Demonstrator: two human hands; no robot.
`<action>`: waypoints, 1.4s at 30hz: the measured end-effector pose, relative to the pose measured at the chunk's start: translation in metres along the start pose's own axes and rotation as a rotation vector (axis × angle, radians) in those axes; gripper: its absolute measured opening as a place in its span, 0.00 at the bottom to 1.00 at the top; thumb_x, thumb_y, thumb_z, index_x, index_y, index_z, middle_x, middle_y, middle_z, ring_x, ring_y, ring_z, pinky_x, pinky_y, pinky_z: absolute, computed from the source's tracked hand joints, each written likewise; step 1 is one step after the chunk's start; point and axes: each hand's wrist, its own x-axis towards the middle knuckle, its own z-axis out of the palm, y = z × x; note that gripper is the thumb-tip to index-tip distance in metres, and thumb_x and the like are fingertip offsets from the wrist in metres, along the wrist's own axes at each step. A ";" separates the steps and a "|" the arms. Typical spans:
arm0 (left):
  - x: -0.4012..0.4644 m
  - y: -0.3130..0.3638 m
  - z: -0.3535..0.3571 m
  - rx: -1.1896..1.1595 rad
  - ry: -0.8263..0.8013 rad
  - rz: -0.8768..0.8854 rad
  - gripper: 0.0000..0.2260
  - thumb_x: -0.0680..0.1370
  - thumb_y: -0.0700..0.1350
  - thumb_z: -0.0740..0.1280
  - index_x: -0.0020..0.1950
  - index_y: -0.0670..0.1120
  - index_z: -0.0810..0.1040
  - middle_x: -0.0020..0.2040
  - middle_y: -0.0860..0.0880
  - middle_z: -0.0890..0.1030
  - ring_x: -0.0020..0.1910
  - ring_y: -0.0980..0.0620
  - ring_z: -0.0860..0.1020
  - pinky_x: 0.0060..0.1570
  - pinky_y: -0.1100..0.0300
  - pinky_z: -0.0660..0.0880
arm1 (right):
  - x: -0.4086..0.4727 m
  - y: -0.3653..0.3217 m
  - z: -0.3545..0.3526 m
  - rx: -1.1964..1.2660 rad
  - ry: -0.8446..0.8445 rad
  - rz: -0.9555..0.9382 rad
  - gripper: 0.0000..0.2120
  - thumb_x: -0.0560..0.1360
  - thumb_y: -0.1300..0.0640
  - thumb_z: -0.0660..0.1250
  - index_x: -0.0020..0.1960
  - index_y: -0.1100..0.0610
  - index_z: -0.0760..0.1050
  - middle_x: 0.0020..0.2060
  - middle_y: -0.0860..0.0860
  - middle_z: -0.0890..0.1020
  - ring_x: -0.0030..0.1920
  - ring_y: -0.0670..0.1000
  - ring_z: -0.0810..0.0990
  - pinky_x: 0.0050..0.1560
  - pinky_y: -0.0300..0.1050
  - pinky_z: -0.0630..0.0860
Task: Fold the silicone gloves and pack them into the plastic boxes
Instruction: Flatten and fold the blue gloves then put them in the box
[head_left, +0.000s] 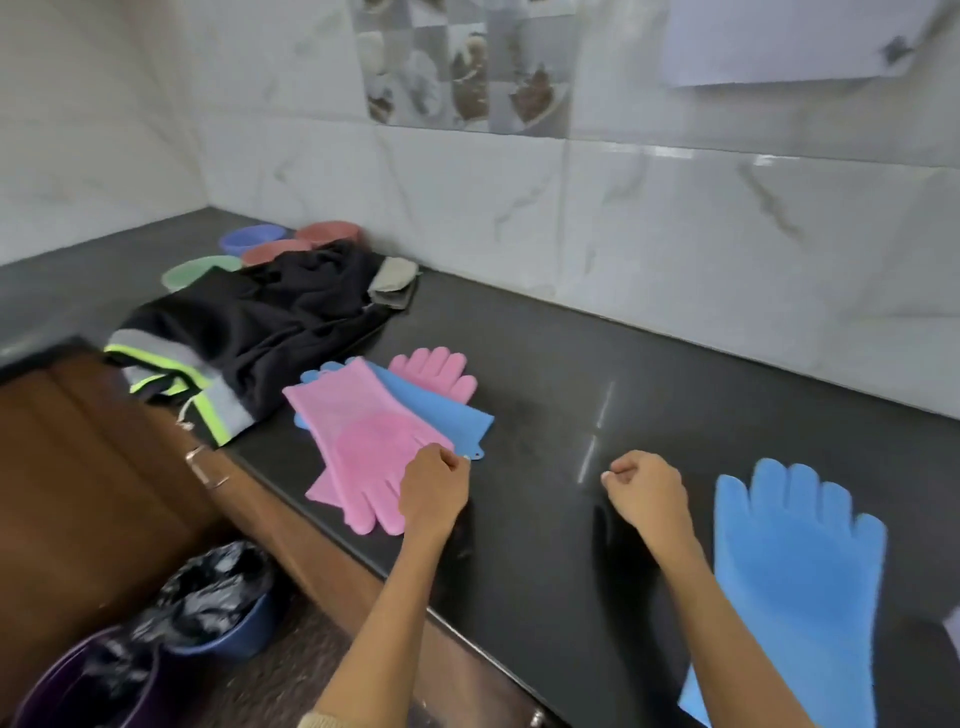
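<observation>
Left hand (434, 493), at lower centre of the frame, is curled closed, knuckles resting on the top pink glove (358, 441), not visibly gripping it; right hand (644, 493) is a loose empty fist above the dark surface (675, 374). That glove lies fingers toward the frame bottom over a blue glove (441, 410). At lower right a second blue glove (795, 561) lies flat, long axis running up-frame, fingers pointing up.

Head-worn wide-angle camera looks forward and down, close over the dark countertop (545, 364) (single view only)
</observation>
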 end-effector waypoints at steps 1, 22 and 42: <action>0.003 -0.005 -0.007 -0.014 0.015 -0.013 0.10 0.77 0.45 0.62 0.38 0.43 0.75 0.33 0.47 0.77 0.36 0.45 0.76 0.39 0.57 0.73 | 0.003 -0.013 0.012 -0.007 -0.057 -0.039 0.08 0.73 0.56 0.67 0.51 0.55 0.79 0.51 0.55 0.83 0.54 0.58 0.80 0.54 0.46 0.75; 0.053 -0.017 -0.014 0.162 0.137 -0.105 0.11 0.77 0.52 0.64 0.54 0.48 0.78 0.50 0.49 0.79 0.49 0.48 0.77 0.52 0.53 0.75 | 0.056 -0.132 0.142 0.107 -0.240 -0.400 0.11 0.76 0.54 0.66 0.43 0.62 0.72 0.49 0.58 0.72 0.44 0.56 0.73 0.42 0.46 0.69; 0.071 0.023 -0.025 0.583 0.040 -0.158 0.15 0.78 0.42 0.63 0.64 0.42 0.72 0.65 0.42 0.65 0.61 0.44 0.70 0.55 0.59 0.71 | 0.102 -0.186 0.040 0.310 -0.343 -0.419 0.04 0.78 0.58 0.59 0.45 0.55 0.66 0.38 0.51 0.69 0.33 0.47 0.65 0.31 0.41 0.62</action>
